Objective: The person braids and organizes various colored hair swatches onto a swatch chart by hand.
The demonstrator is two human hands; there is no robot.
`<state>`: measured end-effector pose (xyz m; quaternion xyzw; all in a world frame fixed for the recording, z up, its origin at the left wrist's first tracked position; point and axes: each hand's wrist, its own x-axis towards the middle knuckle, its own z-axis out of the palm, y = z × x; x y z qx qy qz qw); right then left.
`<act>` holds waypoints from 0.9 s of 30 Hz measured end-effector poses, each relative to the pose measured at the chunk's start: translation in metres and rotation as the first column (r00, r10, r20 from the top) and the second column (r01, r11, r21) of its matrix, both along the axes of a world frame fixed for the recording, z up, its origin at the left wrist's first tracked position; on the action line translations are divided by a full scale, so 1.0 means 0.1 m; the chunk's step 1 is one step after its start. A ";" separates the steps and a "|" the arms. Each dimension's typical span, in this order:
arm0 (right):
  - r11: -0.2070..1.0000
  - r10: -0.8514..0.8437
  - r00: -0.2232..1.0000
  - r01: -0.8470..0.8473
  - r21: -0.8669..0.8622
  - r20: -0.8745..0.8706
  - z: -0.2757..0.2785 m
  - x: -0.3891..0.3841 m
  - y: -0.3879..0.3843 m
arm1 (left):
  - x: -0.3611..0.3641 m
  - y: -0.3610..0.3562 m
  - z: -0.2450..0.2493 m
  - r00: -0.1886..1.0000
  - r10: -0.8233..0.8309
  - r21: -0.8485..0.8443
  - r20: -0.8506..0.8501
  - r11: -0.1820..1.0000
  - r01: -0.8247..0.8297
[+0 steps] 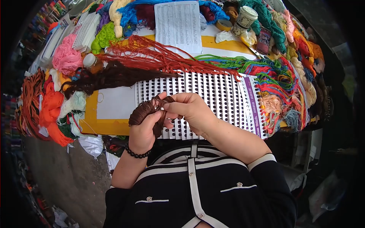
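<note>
My left hand (143, 131), a dark bead bracelet at its wrist, is closed around a folded bundle of brown thread (141, 113). My right hand (191, 110) meets it from the other side, thumb and fingers pinched at the bundle's right end. A small whitish spot shows between the fingertips there; what it is I cannot make out. Beneath both hands lie white card strips (213, 102) with rows of dark holes. Dark brown thread (114, 76) stretches across the strips' upper left, and long red-orange threads (152, 53) lie beyond it.
Multicoloured threads (279, 78) cover the right side, beside a purple-edged card (254, 106). A printed sheet (178, 26), a patterned paper cup (245, 18), scissors (255, 52) and a phone-like object (264, 41) are farther back. Pink yarn (67, 55) and a jar (91, 61) stand left.
</note>
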<state>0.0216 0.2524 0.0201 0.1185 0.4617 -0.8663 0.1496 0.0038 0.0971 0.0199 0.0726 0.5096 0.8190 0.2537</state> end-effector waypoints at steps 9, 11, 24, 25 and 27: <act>0.995 0.056 0.998 -0.056 -0.085 -0.003 -0.04 -0.01 0.05 | -0.01 0.00 -0.04 1.000 0.009 -0.028 -0.021 1.000 -0.010; 0.997 0.052 0.999 -0.053 -0.059 -0.003 -0.07 -0.01 0.05 | -0.01 0.00 -0.03 1.000 0.011 -0.031 -0.020 0.999 -0.012; 0.997 0.080 0.996 -0.079 0.027 -0.045 -0.01 -0.02 0.01 | 0.00 0.02 -0.11 0.995 0.021 -0.058 -0.096 0.998 -0.026; 0.995 0.085 0.996 -0.083 0.051 -0.041 -0.02 -0.02 0.01 | 0.01 0.03 -0.10 0.995 0.021 -0.057 -0.095 0.998 -0.026; 0.993 0.090 0.995 -0.087 0.075 -0.037 -0.02 -0.02 0.01 | 0.03 0.04 -0.07 0.996 0.034 -0.072 -0.079 0.997 -0.040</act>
